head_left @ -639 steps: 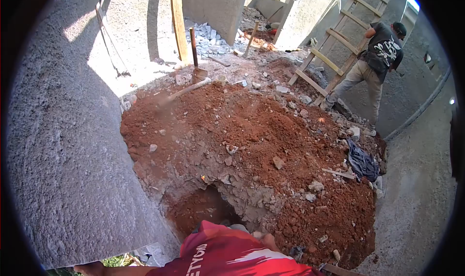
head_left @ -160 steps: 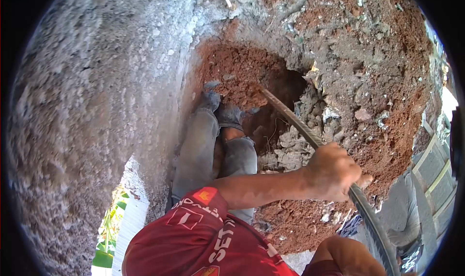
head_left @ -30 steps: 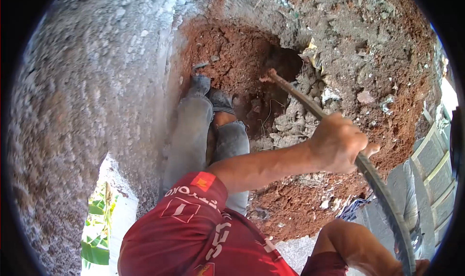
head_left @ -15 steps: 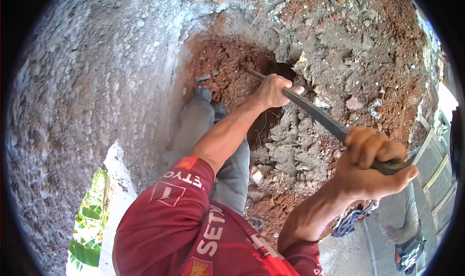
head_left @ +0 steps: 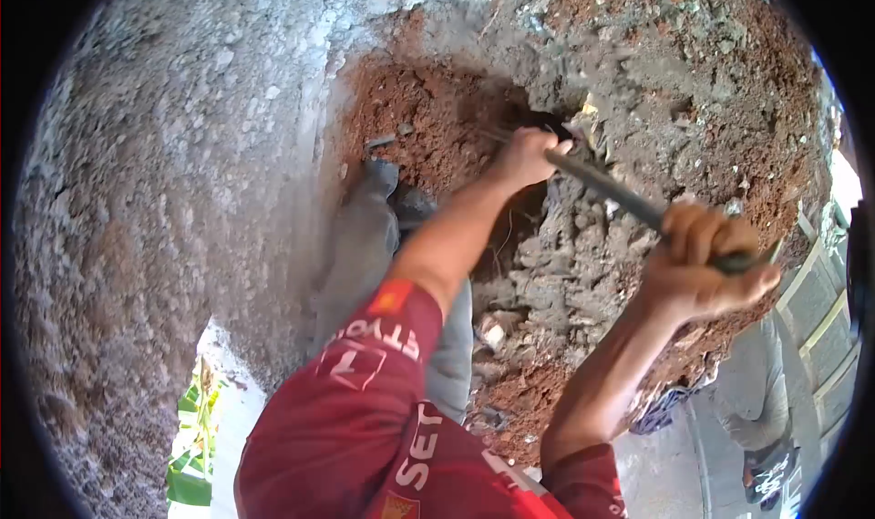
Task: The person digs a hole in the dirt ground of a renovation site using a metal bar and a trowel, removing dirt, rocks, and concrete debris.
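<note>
A long dark metal digging bar (head_left: 611,188) slants across the middle of the view, its lower end pointing into a hole in reddish soil (head_left: 424,109). My left hand (head_left: 530,159) is closed around the bar near the hole. Farther up, close to the near end, my right hand (head_left: 700,262) grips it with the thumb stretched along the side. The bar's tip is blurred against the dark part of the hole. My trouser leg and foot (head_left: 369,205) are beside the dug soil, partly behind my left arm.
A rough grey wall (head_left: 200,154) rises close on the left. Lumpy earth with stones (head_left: 556,282) borders the hole on the right. Dark crumpled cloth (head_left: 661,410) lies at lower right, near part of another person (head_left: 770,460). Framed panels (head_left: 816,309) stand beyond.
Both hands stay on the bar. My right hand and the bar's near end have moved slightly up in the view, and the bar is blurred by motion. The view has shifted a little.
</note>
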Motion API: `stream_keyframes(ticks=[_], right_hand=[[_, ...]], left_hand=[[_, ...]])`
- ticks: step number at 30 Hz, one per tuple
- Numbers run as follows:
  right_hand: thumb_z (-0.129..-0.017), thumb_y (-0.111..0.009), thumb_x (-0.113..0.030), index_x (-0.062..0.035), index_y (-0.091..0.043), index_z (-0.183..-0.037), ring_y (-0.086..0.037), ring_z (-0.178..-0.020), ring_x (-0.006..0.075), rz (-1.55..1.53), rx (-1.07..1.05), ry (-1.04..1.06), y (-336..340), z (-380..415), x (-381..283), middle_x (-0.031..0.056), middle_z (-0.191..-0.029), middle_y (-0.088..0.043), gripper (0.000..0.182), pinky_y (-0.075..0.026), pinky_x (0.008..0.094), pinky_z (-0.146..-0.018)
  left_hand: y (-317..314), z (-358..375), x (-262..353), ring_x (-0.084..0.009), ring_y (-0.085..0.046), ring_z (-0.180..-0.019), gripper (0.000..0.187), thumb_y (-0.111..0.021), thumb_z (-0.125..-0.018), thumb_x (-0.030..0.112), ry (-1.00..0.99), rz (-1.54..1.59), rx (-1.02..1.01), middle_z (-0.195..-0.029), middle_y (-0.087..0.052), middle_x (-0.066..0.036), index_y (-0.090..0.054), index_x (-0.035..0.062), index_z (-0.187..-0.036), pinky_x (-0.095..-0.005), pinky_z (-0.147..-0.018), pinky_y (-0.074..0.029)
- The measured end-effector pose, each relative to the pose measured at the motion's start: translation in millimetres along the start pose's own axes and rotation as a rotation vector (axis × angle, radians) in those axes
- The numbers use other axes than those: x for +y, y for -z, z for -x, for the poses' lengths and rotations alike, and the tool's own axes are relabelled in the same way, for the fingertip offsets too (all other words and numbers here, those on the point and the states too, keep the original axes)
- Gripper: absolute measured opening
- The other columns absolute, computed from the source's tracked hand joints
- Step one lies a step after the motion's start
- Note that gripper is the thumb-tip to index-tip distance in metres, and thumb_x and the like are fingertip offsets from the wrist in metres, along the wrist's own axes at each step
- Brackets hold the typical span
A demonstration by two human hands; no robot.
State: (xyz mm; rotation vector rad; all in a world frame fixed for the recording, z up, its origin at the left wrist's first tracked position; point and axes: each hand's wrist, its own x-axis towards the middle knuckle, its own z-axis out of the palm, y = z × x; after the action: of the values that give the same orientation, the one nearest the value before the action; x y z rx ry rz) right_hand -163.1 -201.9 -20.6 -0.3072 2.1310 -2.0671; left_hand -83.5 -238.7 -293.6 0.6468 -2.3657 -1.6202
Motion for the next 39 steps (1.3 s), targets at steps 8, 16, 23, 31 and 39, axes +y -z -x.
stream_keyframes(ticks=[8, 16, 23, 31, 39], right_hand=[[-0.094, -0.033, -0.055, -0.0174, -0.037, -0.056, -0.029, -0.035, 0.0085, -0.061, -0.110, -0.098, -15, 33, -12, -0.0018, -0.041, -0.030, 0.054, -0.030, 0.0284, -0.034], [-0.094, -0.038, -0.050, -0.0178, -0.039, -0.057, -0.031, -0.036, 0.0068, -0.096, -0.266, -0.101, 24, -20, -162, -0.0050, -0.042, -0.030, 0.049, -0.030, 0.0272, -0.033], [-0.094, -0.033, -0.043, -0.0164, -0.038, -0.058, -0.031, -0.039, 0.0081, -0.101, -0.348, 0.212, 27, -49, -201, -0.0043, -0.045, -0.032, 0.045, -0.029, 0.0294, -0.035], [-0.096, -0.020, -0.035, -0.0152, -0.030, -0.057, -0.026, -0.041, 0.0114, 0.035, -0.018, -0.174, -81, -68, 26, -0.0024, -0.045, -0.024, 0.045, -0.031, 0.0297, -0.040], [-0.098, -0.025, -0.042, -0.0161, -0.036, -0.063, -0.033, -0.042, 0.0091, -0.124, -0.431, -0.140, -41, -72, -114, -0.0037, -0.046, -0.029, 0.046, -0.037, 0.0283, -0.043]], left_hand=[[25, 21, 5, -0.0345, -0.045, -0.042, 0.058, -0.065, -0.083, 0.042, 0.063, 0.195, -0.065, -0.046, -0.042, -0.019, -0.044, 0.0010, -0.047, -0.0444, -0.046, -0.036], [47, 40, 138, -0.0124, -0.040, -0.031, 0.054, -0.063, -0.087, 0.034, -0.029, 0.289, -0.001, -0.036, -0.038, 0.000, -0.040, 0.0143, -0.042, -0.0326, -0.034, -0.033], [96, -5, 192, -0.0125, -0.040, -0.033, 0.046, -0.065, -0.084, 0.032, -0.310, 0.242, 0.233, -0.040, -0.042, 0.000, -0.045, 0.0140, -0.047, -0.0334, -0.034, -0.030], [69, -27, -42, -0.0391, -0.063, -0.074, 0.039, -0.063, -0.083, 0.036, 0.389, -0.004, -0.166, -0.073, -0.062, -0.025, -0.063, 0.0010, -0.066, -0.0442, -0.067, -0.050], [119, 5, 91, -0.0175, -0.045, -0.032, 0.051, -0.059, -0.089, 0.037, 0.062, 0.087, 0.128, -0.038, -0.045, -0.003, -0.050, 0.0102, -0.047, -0.0360, -0.036, -0.037]])
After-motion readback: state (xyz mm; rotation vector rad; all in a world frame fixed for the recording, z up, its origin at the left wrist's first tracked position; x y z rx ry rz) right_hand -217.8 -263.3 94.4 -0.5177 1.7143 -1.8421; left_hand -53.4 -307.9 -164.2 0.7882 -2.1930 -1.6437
